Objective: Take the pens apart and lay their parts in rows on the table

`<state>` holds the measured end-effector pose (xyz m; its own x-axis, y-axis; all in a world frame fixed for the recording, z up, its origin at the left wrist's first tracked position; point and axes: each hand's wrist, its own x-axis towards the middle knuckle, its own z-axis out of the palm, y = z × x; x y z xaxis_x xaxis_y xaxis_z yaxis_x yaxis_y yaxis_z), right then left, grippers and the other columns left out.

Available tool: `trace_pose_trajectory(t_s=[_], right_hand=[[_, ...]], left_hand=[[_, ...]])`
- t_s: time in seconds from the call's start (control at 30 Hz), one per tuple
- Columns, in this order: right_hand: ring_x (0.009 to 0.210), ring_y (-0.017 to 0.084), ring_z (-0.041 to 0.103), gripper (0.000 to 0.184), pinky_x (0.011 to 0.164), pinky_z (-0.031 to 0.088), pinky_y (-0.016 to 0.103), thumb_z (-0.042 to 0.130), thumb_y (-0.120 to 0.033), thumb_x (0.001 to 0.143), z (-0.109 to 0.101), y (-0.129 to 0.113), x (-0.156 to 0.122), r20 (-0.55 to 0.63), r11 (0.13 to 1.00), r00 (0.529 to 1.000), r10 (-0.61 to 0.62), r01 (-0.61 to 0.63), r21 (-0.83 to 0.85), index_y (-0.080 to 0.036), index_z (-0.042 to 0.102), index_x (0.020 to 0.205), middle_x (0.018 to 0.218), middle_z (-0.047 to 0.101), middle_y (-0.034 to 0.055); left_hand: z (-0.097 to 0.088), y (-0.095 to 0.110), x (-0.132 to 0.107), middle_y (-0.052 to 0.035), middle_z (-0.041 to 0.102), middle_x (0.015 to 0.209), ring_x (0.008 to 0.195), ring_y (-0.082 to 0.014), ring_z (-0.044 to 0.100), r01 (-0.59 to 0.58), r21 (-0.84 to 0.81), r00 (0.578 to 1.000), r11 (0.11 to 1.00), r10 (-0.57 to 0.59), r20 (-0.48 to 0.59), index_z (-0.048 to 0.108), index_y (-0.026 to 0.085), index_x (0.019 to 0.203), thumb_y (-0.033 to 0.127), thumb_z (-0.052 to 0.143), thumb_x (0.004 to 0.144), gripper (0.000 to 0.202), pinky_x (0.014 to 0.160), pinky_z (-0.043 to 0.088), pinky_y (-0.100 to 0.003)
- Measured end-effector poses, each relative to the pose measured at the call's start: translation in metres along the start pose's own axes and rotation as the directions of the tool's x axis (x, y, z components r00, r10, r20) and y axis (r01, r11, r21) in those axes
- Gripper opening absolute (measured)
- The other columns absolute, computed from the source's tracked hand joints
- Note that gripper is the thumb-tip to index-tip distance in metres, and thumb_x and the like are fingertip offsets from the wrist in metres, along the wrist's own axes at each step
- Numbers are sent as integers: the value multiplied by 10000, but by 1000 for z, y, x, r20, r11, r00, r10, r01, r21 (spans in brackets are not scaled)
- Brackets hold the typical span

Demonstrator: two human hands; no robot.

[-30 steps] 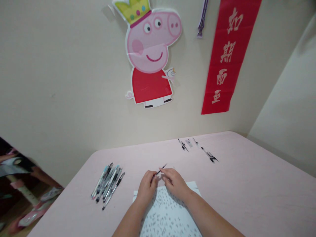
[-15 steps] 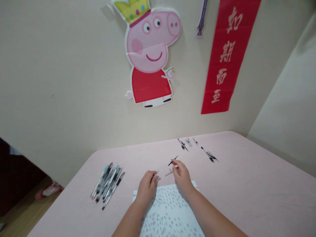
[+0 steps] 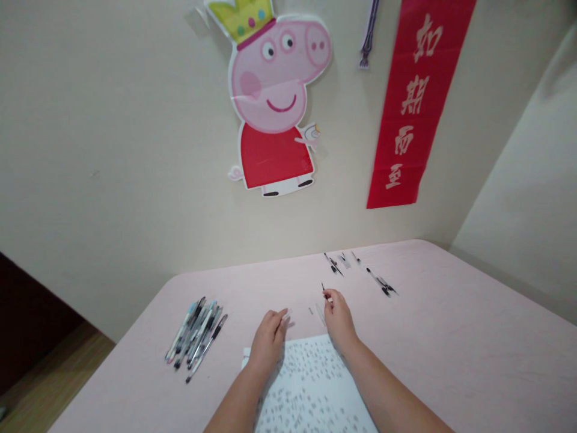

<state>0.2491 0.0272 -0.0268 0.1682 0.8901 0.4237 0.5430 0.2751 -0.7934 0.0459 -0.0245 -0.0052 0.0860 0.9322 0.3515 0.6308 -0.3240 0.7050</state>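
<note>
My right hand is closed in a pinch on a thin dark pen refill, which points up and away from me. Beside its fingers lies a slender clear piece, and left of that a tiny grey piece rests on the cloth. My left hand is closed near the top left of the written paper. A small pale, see-through piece shows at its fingertips, too faint to name. Both forearms lie across the paper's sides.
A heap of pens lies on the left of the pink tablecloth. Toward the back right lie groups of pen parts and further dark pieces. Behind the table stands a wall with a pig cutout and a red banner.
My right hand has moved slightly right, and the refill has turned from a slant to nearly upright. My left hand stays almost in place. A foot at the lower left has gone from view.
</note>
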Motion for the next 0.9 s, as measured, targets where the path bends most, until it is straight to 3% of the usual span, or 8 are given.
trace_pose_trajectory(t_s=[0.13,0.33,0.63,0.9], right_hand=[[905,204,589,316,832,451,311,383,-47,761,0,1,-1,87,994,995,-43,51,-94,-184,603,941,948,606,84],[890,200,597,380,819,441,284,383,30,702,0,-2,-2,159,979,986,-46,76,-191,-169,639,901,910,636,87],[896,197,582,364,833,426,274,401,45,703,-2,-7,-3,190,972,981,-42,84,-220,-160,642,884,913,637,88],[867,212,590,390,811,445,305,391,55,678,0,-3,-3,156,977,984,-83,112,-184,-190,637,857,886,635,76]], left_hand=[[0,2,-1,-61,613,871,806,-176,583,25,46,999,999,-28,46,615,184,1113,265,432,866,318,757,461,-316],[-2,7,-2,-27,617,777,732,-173,563,153,143,986,978,-161,50,585,187,843,208,495,786,108,654,409,-281],[-2,3,2,-41,596,796,754,-175,561,19,70,1000,997,-18,-14,604,188,794,204,514,759,98,664,431,-280],[-3,5,3,-42,597,785,730,-166,566,-1,20,999,1000,1,-32,629,191,766,211,541,753,91,636,447,-275]])
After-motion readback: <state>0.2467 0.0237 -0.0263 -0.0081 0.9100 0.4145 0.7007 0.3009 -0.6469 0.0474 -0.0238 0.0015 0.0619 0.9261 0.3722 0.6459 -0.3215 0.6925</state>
